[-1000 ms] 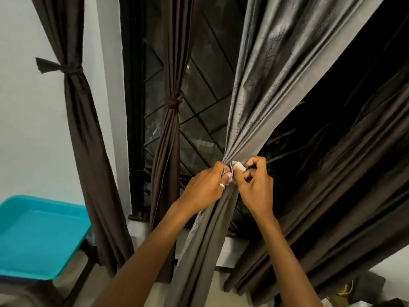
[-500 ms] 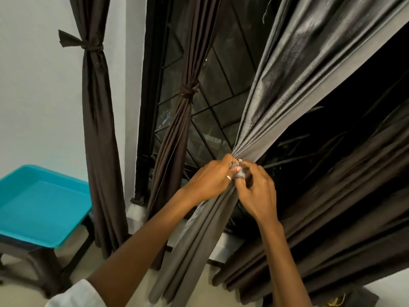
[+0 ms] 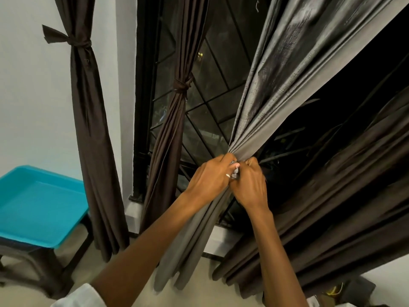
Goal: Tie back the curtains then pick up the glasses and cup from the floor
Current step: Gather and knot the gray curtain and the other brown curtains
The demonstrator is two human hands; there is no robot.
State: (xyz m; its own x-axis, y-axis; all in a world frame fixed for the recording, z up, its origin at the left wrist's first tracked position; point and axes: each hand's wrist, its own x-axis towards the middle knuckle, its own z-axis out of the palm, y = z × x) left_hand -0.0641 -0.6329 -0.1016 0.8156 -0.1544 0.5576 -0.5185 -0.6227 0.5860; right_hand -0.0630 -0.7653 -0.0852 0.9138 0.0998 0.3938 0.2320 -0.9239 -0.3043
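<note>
A white sleeve (image 3: 77, 295) showed at the lower edge, and two bare forearms reached up from it to meet at the gathered waist of a grey curtain (image 3: 276, 85). The left hand (image 3: 210, 178), with a ring (image 3: 228, 175) on one finger, was clenched round the bunched folds. The right hand (image 3: 250, 180) pressed against it, knuckle to knuckle, its fingers curled tight. Between the two hands a scrap of pale tie strip (image 3: 236, 172) was pinched; which fingers held which end could not be made out. Below the hands the grey curtain hung in a narrow bundle to the floor, and above them it fanned out wide.

Just right of the right hand and behind it, a dark brown curtain (image 3: 343, 196) sagged in loose folds. Left of the left hand, a little beyond it, a brown curtain (image 3: 174, 120) hung already knotted at its middle, in front of the black window grille (image 3: 212, 96). Further left, another tied curtain (image 3: 88, 107) hung against the white wall (image 3: 33, 96), its knot higher than the hands. Far to the left and lower than the hands, a teal tray (image 3: 37, 207) sat on a dark stool (image 3: 44, 269).
</note>
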